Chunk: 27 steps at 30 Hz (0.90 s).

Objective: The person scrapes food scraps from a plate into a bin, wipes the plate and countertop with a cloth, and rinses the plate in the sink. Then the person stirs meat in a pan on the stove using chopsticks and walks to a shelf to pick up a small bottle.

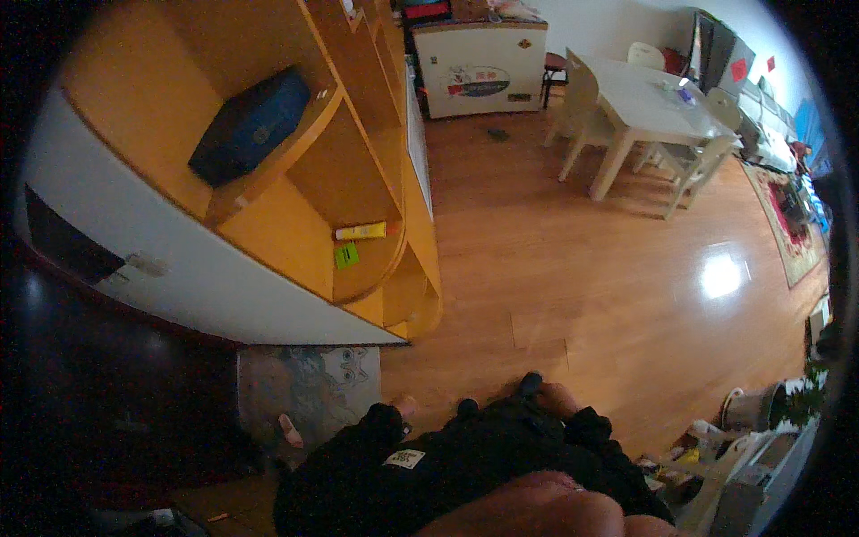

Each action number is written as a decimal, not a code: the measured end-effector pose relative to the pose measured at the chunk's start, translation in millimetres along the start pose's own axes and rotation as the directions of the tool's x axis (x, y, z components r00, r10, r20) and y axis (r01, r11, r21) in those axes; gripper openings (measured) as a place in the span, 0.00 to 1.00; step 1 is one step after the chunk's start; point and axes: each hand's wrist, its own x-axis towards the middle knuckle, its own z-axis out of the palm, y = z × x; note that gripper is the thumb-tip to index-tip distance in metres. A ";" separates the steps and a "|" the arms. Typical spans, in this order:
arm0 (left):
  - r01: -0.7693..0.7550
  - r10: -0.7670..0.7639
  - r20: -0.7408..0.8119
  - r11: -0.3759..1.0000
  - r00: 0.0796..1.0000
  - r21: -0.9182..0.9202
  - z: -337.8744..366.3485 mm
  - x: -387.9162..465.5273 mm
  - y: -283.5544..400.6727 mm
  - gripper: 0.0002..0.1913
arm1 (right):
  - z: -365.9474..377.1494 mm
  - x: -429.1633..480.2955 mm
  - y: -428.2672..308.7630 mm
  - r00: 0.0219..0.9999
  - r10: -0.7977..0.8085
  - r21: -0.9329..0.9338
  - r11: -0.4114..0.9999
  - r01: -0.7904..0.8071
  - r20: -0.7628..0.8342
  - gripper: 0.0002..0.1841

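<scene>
My left hand [406, 406] shows only in part beyond its black sleeve [381, 419], low over the wooden floor [496, 268] near a grey mat with a cat print [345, 366]. Its fingers are too blurred to read. From the other black sleeve [590, 424] my right hand [557, 397] reaches forward. A dark object [530, 384] touches or overlaps its fingertips; whether it is held, or is a shoe, I cannot tell. Black clothing [483, 446] with a white printed patch [405, 459] covers my body. Between the hands another dark rounded shape [468, 406] shows.
An orange-and-white shelf unit [382, 171] stands left, holding a dark blue box [251, 127] and a yellow tube [361, 231]. A pink slipper [290, 431] lies on the mat. Ahead are a chest freezer [480, 67] and white table [644, 87] with chairs. A bucket [748, 408] stands right.
</scene>
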 end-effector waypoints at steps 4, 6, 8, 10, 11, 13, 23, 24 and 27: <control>0.031 -0.032 -0.070 1.000 0.997 -0.004 -41.0 73.1 33.1 0.15 | -64.8 76.1 27.8 0.992 -0.117 -0.122 0.986 0.111 -0.037 0.13; 0.074 -0.074 -0.108 0.997 0.991 -0.010 -40.5 96.1 48.5 0.15 | -102.1 128.7 48.5 0.990 -0.126 -0.356 0.924 0.142 0.069 0.11; 0.109 -0.111 -0.123 0.994 0.986 -0.024 -45.3 114.2 69.3 0.15 | -144.4 189.5 61.4 0.962 -0.249 -0.407 0.872 0.271 0.107 0.10; 0.135 -0.141 -0.131 0.989 0.981 -0.055 -43.6 140.0 90.0 0.15 | -195.1 249.1 69.8 0.920 -0.363 -0.354 0.849 0.393 0.151 0.09; 0.145 -0.154 -0.136 0.987 0.979 -0.072 -42.7 150.8 99.4 0.15 | -223.9 279.8 69.8 0.872 -0.485 -0.333 0.812 0.480 0.073 0.09; 0.165 -0.179 -0.140 0.981 0.974 -0.104 -42.8 162.3 121.4 0.15 | -268.8 306.4 51.3 0.852 -0.522 -0.340 0.808 0.482 -0.033 0.08; 0.209 -0.273 -0.221 0.939 0.936 -0.272 -59.5 271.0 150.2 0.15 | -481.9 496.0 -202.6 0.767 -0.625 0.147 0.753 0.641 -0.145 0.11; 0.203 -0.273 -0.234 0.937 0.933 -0.284 -65.0 280.6 149.1 0.15 | -493.0 505.5 -232.3 0.711 -0.683 0.200 0.683 0.703 -0.166 0.11; 0.209 -0.297 -0.260 0.925 0.919 -0.317 -85.1 302.1 144.1 0.15 | -542.4 547.8 -321.5 0.670 -0.730 0.090 0.664 0.742 -0.136 0.13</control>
